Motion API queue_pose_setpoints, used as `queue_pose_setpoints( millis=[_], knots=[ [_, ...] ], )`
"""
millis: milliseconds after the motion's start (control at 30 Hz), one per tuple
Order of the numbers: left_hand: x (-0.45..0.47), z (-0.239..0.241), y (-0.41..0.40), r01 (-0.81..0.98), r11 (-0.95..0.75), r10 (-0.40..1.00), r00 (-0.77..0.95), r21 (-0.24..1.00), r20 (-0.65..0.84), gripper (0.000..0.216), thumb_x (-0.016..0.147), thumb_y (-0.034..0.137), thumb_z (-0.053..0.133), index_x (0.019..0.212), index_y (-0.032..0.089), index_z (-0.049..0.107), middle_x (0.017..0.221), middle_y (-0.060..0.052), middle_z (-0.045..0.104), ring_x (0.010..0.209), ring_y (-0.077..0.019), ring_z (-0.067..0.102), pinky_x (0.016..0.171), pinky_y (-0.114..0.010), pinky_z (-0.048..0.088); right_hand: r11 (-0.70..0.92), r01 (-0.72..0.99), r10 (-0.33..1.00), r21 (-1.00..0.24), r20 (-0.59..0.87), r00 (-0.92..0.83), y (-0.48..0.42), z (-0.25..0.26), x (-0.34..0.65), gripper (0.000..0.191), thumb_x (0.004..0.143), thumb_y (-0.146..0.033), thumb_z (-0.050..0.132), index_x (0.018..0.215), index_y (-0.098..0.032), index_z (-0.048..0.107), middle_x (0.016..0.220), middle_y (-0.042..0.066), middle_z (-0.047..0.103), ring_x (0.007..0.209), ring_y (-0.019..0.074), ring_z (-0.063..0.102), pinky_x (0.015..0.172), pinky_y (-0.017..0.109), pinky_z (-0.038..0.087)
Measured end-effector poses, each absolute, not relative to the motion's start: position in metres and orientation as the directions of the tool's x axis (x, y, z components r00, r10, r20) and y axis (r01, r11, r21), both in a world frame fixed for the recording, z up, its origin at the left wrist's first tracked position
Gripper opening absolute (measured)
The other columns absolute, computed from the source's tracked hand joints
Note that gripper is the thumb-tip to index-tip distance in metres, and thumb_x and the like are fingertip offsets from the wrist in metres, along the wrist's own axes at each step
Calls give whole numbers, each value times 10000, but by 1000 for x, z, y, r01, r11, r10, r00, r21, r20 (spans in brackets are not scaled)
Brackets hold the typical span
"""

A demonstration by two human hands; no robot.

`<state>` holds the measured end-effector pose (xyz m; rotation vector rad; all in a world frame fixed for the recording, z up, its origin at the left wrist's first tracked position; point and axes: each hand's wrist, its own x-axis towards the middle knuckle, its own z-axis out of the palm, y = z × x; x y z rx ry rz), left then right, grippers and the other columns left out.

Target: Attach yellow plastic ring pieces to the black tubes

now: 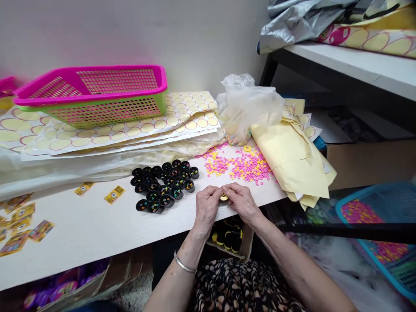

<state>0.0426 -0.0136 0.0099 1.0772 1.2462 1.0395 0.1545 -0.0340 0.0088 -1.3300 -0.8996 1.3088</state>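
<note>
- Far to the left of the grip, printed yellow labels (pixel 19 229) lie scattered on the white table (pixel 97 225).
- Up and to the left of the grip, well apart from it, a pink and green mesh basket (pixel 94 93) rests on a stack of sheets of round stickers (pixel 130 130).
- Nearer, to the left of the grip, two small yellow labels (pixel 113 195) lie by themselves on the table.
- Just to the left of the grip and slightly beyond it stands a tight cluster of small black cups (pixel 164 186), with coloured bits showing inside them.
- The left hand (pixel 206 208) rests at the near edge of the table, its fingertips pinched together on a small round piece (pixel 223 198). A silver bangle (pixel 183 263) sits on that wrist.
- The small round piece, yellowish gold, is held between the fingertips of both hands, just above the table's edge.
- The right hand (pixel 242 201) meets the left, its thumb and fingers closed on the same piece from the other side.
- Below the grip, under the table, an open box (pixel 230 238) holds black and yellow pieces.
- Just beyond the grip and to its right, a loose heap of tiny pink and yellow rings (pixel 240 167) is spread on the table.
- Farther beyond, a crumpled clear plastic bag (pixel 247 104) stands.
- To the right of the grip lie folded pale yellow paper sheets (pixel 289 160), overhanging the table edge.
- Far right and lower, a blue mesh basket (pixel 380 225) holds more pink and yellow rings.
</note>
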Motion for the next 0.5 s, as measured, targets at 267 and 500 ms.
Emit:
queue_pose_setpoints(
  millis=[267,500],
  knots=[
    [52,14,-13,-190,354,933,7,916,-359,237,633,326,706,590,115,608,414,54,463,380,-34,357,402,-172,270,-265,-169,940,-949,-294,174,-29,5,151,229,759,-369,593,729,-147,638,557,-29,521,405,52,371,373,192,284],
    [48,5,-15,-128,304,953,22,944,-304,259,662,349,683,570,123,598,429,53,473,395,-42,366,406,-179,288,-310,-200,949,-930,-316,-2,-34,10,161,248,732,-382,636,798,-144,614,562,-31,565,387,51,422,361,177,321]
  ],
)
